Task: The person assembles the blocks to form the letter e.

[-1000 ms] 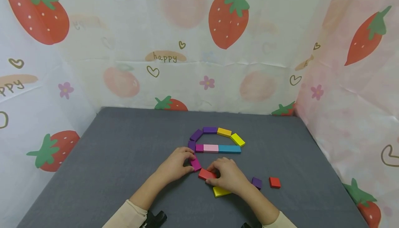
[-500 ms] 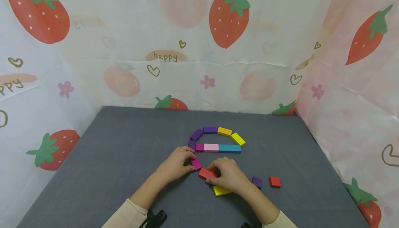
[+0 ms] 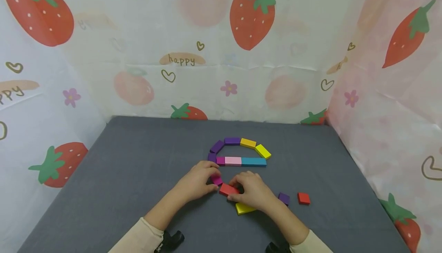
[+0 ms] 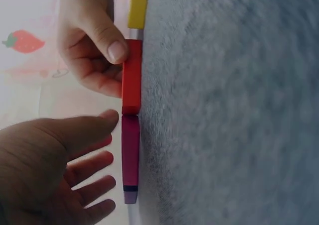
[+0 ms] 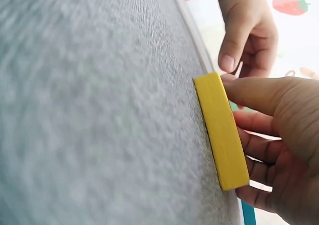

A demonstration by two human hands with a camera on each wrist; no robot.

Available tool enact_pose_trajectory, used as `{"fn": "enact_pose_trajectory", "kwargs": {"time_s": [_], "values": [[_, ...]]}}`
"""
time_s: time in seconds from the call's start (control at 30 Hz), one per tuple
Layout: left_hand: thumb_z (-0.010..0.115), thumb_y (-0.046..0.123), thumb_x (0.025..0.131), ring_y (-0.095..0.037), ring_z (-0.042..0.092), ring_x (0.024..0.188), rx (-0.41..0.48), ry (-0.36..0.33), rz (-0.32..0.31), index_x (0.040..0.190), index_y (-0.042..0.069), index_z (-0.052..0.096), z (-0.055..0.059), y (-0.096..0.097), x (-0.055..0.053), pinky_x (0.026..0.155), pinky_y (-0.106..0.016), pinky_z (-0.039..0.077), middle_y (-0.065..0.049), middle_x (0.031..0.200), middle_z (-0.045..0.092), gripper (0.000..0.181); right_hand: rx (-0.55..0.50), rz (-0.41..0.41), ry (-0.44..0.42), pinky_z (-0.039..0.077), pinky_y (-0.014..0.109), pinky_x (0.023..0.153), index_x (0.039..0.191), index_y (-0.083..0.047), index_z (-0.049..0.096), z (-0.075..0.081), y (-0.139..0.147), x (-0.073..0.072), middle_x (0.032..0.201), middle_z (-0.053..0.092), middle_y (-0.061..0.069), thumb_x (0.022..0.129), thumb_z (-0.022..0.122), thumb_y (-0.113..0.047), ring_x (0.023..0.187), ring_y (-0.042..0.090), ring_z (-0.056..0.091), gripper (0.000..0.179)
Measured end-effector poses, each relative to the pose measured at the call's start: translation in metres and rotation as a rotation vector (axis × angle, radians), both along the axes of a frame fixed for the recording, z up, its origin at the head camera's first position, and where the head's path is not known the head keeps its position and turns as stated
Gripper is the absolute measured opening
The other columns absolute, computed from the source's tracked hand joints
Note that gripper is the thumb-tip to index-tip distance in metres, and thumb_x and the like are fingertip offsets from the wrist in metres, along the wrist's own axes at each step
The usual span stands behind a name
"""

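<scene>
My right hand (image 3: 253, 191) pinches a red rectangular block (image 3: 228, 189) between thumb and fingers, flat on the grey tabletop. In the left wrist view that red block (image 4: 131, 75) stands end to end with a magenta block (image 4: 130, 150). My left hand (image 3: 197, 180) hovers beside the magenta block (image 3: 216, 180), partly hiding it; the left wrist view shows its fingers (image 4: 94, 168) loosely spread with a gap to the block. A yellow block (image 5: 222, 130) lies just in front of the right hand, which partly hides it in the head view.
Beyond the hands, purple blocks (image 3: 232, 141), yellow blocks (image 3: 263, 151) and a row of magenta, pink (image 3: 233, 161) and blue (image 3: 253, 162) blocks form a curved outline. A small purple block (image 3: 284, 199) and a red square block (image 3: 304, 198) lie to the right. Strawberry-print cloth (image 3: 186, 84) encloses the table.
My left hand has shifted slightly right and covers more of the magenta block. The right hand keeps its grip on the red block. The head view has tilted down a little.
</scene>
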State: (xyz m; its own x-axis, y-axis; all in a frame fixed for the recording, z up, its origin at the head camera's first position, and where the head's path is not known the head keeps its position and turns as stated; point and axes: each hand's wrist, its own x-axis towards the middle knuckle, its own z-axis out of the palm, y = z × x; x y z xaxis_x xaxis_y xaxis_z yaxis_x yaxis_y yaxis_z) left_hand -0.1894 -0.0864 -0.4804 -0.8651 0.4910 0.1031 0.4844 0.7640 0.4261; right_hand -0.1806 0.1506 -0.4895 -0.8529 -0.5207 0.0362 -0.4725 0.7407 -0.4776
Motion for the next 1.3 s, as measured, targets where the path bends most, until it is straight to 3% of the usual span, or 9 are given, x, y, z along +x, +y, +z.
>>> {"fn": "enact_pose_trajectory", "kwargs": {"time_s": [0.3,0.6,0.93,1.3], "values": [[0.079,0.031,0.090,-0.023,0.048,0.134,-0.048,-0.026,-0.124,0.124,0.017,0.072,0.005,0.006,-0.004,0.113,-0.046,0.044,0.000,0.138,0.061,0.038,-0.011,0.032,-0.026,0.045,0.046,0.098,0.113,-0.023,0.074,0.006,0.010,-0.002,0.103,0.068,-0.010,0.089,0.079,-0.044,0.100,0.013,0.056,0.033],[0.081,0.040,0.088,-0.018,0.052,0.126,-0.093,-0.037,-0.248,0.125,0.020,0.071,0.004,0.019,-0.010,0.112,-0.041,0.043,0.004,0.131,0.062,0.043,-0.003,0.120,-0.005,0.052,0.040,0.096,0.118,-0.021,0.073,0.012,0.031,-0.001,0.110,0.068,-0.010,0.092,0.077,-0.038,0.107,0.013,0.057,0.031],[0.081,0.040,0.088,-0.013,0.054,0.120,-0.127,-0.087,-0.285,0.125,0.025,0.071,0.000,0.027,-0.017,0.108,-0.036,0.046,0.008,0.125,0.063,0.042,-0.024,0.211,-0.006,0.050,0.039,0.098,0.117,-0.026,0.072,0.012,0.052,0.004,0.112,0.067,-0.016,0.093,0.075,-0.041,0.108,0.007,0.054,0.028],[0.084,0.035,0.087,-0.008,0.054,0.110,-0.109,-0.114,-0.341,0.121,0.026,0.074,-0.004,0.028,-0.023,0.101,-0.032,0.048,0.012,0.114,0.065,0.037,-0.047,0.293,-0.050,0.048,0.038,0.103,0.123,-0.031,0.070,0.002,0.064,0.005,0.119,0.065,-0.018,0.086,0.080,-0.049,0.114,0.005,0.054,0.042]]}}
